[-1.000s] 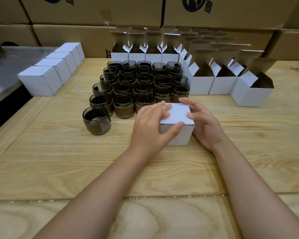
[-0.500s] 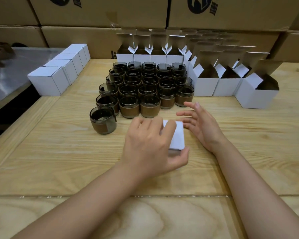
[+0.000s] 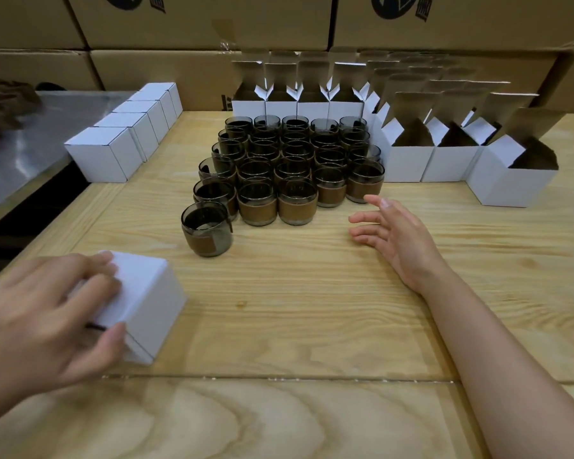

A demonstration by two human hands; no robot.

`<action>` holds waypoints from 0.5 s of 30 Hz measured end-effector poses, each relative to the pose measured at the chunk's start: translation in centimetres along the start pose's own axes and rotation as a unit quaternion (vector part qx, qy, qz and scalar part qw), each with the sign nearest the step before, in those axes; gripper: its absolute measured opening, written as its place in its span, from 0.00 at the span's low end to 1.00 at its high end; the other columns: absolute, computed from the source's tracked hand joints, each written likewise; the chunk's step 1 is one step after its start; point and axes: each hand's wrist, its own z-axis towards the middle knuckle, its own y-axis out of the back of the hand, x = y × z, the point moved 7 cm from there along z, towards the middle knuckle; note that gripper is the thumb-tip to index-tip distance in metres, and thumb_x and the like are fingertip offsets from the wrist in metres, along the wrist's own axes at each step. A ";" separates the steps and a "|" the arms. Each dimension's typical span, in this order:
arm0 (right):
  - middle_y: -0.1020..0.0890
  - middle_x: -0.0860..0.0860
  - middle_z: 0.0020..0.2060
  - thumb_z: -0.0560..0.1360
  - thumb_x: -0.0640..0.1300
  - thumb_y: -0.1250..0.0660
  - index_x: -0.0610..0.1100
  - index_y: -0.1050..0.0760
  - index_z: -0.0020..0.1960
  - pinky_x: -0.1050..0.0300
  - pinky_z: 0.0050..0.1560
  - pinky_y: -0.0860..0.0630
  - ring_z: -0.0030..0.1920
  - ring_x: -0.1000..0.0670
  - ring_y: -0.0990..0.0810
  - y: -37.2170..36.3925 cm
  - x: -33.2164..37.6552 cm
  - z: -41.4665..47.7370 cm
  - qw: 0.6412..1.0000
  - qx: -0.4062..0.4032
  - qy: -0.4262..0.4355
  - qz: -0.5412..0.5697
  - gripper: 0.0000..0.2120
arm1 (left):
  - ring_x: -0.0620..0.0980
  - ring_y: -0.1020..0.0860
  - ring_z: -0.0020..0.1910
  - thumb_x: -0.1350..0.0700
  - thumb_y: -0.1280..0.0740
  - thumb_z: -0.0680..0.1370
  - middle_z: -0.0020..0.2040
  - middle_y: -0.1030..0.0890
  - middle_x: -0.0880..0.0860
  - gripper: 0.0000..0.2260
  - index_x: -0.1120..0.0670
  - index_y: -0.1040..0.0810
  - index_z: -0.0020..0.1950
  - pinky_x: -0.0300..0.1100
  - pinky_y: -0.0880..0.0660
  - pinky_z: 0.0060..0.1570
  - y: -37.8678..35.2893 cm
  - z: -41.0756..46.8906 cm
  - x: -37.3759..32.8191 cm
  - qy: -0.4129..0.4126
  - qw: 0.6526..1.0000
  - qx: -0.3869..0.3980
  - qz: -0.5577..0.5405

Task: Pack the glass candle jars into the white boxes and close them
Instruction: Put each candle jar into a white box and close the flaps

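Observation:
My left hand (image 3: 43, 313) grips a closed white box (image 3: 146, 303) at the near left of the wooden table (image 3: 312, 309), fingers over its top and thumb on its near side. The box is tilted. My right hand (image 3: 395, 236) hovers with its fingers spread and holds nothing, just right of the block of smoked glass candle jars (image 3: 292, 160) with brown bands. One jar (image 3: 207, 231) stands alone at the front left of the block. Open white boxes (image 3: 408, 154) with raised flaps line the back and right of the jars.
A row of closed white boxes (image 3: 103, 154) sits at the table's left edge, beside a lower metal surface (image 3: 20, 154). Large brown cartons (image 3: 199, 24) are stacked against the back. The nearest open box (image 3: 511, 180) stands at the far right.
My left hand has carried the closed box from the middle of the table to the near left. My right hand has let go of it and stays near the jars.

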 end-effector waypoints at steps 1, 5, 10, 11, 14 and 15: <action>0.17 0.44 0.47 0.82 0.48 0.45 0.48 0.28 0.60 0.54 0.50 0.21 0.46 0.47 0.17 0.0 0.0 0.0 1.000 0.000 0.000 0.000 0.11 | 0.58 0.27 0.65 0.44 0.40 0.74 0.61 0.27 0.56 0.18 0.55 0.27 0.57 0.63 0.27 0.51 -1.2 -1.6 3.1 0.016 0.999 0.028 0.028; 0.17 0.44 0.46 0.83 0.47 0.45 0.46 0.27 0.60 0.56 0.48 0.20 0.45 0.47 0.17 0.0 -0.1 0.1 1.000 -0.004 -0.001 0.004 0.11 | 0.62 0.27 0.54 0.37 0.43 0.72 0.61 0.30 0.45 0.26 0.52 0.26 0.60 0.59 0.31 0.47 -4.6 -6.2 16.3 0.199 0.959 0.125 0.162; 0.17 0.45 0.44 0.83 0.45 0.46 0.45 0.26 0.59 0.56 0.47 0.19 0.43 0.48 0.17 0.0 0.0 0.2 1.000 -0.006 -0.001 0.013 0.12 | 0.52 0.23 0.57 0.41 0.42 0.74 0.62 0.27 0.40 0.22 0.43 0.28 0.68 0.46 0.27 0.58 -5.9 -8.3 25.3 0.313 0.937 0.093 0.126; 0.17 0.44 0.44 0.83 0.45 0.46 0.44 0.26 0.59 0.56 0.47 0.19 0.43 0.48 0.17 0.1 0.0 0.2 1.000 -0.006 -0.002 0.015 0.12 | 0.52 0.24 0.55 0.41 0.43 0.75 0.60 0.25 0.43 0.22 0.43 0.28 0.68 0.45 0.27 0.57 -6.5 -8.1 26.6 0.335 0.929 0.100 0.119; 0.17 0.44 0.45 0.82 0.45 0.45 0.43 0.26 0.60 0.55 0.47 0.20 0.44 0.47 0.17 0.2 -0.1 0.3 1.000 -0.007 -0.005 0.012 0.12 | 0.54 0.25 0.51 0.41 0.46 0.78 0.53 0.24 0.50 0.19 0.46 0.29 0.64 0.47 0.28 0.51 -6.7 -5.6 27.4 0.370 0.919 0.067 0.119; 0.17 0.43 0.45 0.82 0.45 0.45 0.43 0.26 0.60 0.55 0.47 0.20 0.45 0.47 0.17 0.2 -0.1 0.4 1.000 -0.007 -0.005 0.012 0.12 | 0.56 0.26 0.49 0.41 0.47 0.79 0.50 0.25 0.51 0.17 0.46 0.30 0.62 0.50 0.29 0.48 -6.6 -4.5 27.0 0.374 0.919 0.054 0.115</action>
